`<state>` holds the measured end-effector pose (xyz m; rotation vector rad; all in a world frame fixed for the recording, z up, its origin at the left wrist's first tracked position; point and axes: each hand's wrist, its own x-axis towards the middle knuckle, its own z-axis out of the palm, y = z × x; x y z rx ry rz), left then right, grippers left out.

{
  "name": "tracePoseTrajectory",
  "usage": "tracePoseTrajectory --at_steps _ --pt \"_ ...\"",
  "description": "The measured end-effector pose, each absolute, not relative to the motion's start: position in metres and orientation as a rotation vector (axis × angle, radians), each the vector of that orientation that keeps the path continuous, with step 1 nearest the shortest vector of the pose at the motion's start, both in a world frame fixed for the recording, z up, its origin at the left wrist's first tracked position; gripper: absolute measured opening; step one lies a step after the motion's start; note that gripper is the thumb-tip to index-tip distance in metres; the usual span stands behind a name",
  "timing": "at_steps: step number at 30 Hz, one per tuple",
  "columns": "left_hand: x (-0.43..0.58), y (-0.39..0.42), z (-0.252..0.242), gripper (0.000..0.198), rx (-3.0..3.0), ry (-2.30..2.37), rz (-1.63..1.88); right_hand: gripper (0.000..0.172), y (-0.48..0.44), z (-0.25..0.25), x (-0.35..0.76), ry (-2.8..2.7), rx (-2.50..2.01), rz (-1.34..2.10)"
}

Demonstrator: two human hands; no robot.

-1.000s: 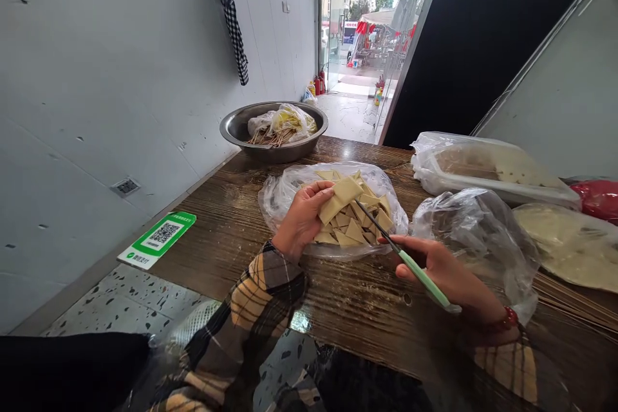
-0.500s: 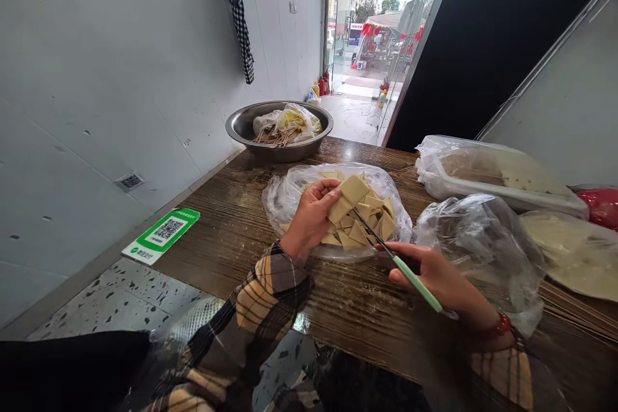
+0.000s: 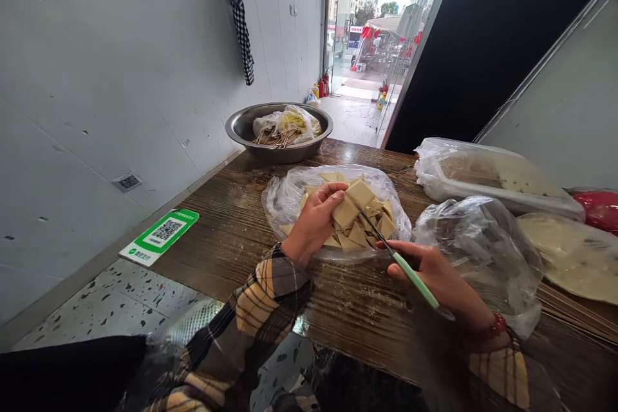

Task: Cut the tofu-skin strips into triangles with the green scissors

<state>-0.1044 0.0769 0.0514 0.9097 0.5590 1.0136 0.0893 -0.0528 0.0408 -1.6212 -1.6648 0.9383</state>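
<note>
My left hand (image 3: 316, 219) is closed on a folded tan tofu-skin piece (image 3: 353, 202), held just above a pile of cut tofu-skin pieces (image 3: 381, 222) lying on a clear plastic bag (image 3: 284, 196). My right hand (image 3: 437, 273) grips a green-handled skewer (image 3: 410, 273); its dark thin tip reaches the lower edge of the held piece. Both hands hover over a dark wooden table (image 3: 232, 232).
A metal basin (image 3: 241, 129) with bagged skewers stands at the table's far end. On the right are a crumpled clear bag (image 3: 477, 244), a bag-covered tray (image 3: 492, 170), a flat pale sheet under plastic (image 3: 574, 254) and a red item (image 3: 601, 206). A green QR sign (image 3: 161, 236) lies on the floor to the left.
My left hand has curled its fingers tighter round the tofu-skin piece and folded it more. The skewer tip stays at the piece; my right hand has shifted slightly.
</note>
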Motion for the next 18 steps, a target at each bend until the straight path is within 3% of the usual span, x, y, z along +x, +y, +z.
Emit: tracePoseTrajectory --at_steps 18 --pt "-0.1047 0.0724 0.0485 0.037 1.106 0.522 0.833 0.054 -0.0542 0.0432 0.0907 -1.679 -1.591 0.904"
